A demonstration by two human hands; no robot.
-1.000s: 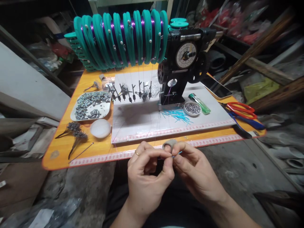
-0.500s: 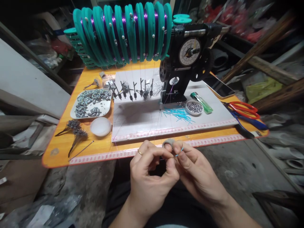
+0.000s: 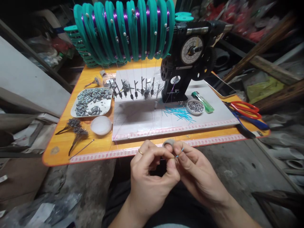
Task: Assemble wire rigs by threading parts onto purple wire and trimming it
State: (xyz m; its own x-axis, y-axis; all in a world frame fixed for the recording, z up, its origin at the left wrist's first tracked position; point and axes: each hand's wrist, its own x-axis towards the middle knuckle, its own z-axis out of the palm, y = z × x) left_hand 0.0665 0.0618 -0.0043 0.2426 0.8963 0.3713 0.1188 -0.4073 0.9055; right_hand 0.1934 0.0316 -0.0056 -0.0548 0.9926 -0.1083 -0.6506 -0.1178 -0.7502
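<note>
Pinching a blue tube piece (image 3: 180, 151) between my left hand (image 3: 152, 177) and right hand (image 3: 197, 172) off the worktop's (image 3: 59, 148) near edge, I am working one piece while many blue pieces (image 3: 178, 112) are waiting by the winder (image 3: 187, 63).

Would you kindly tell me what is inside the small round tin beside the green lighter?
The round tin holds a heap of tiny silvery metal pieces; its bottom is covered by them.

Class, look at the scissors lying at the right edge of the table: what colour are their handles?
Red: the scissors have red handles, seen in the head view, the only one.
</note>
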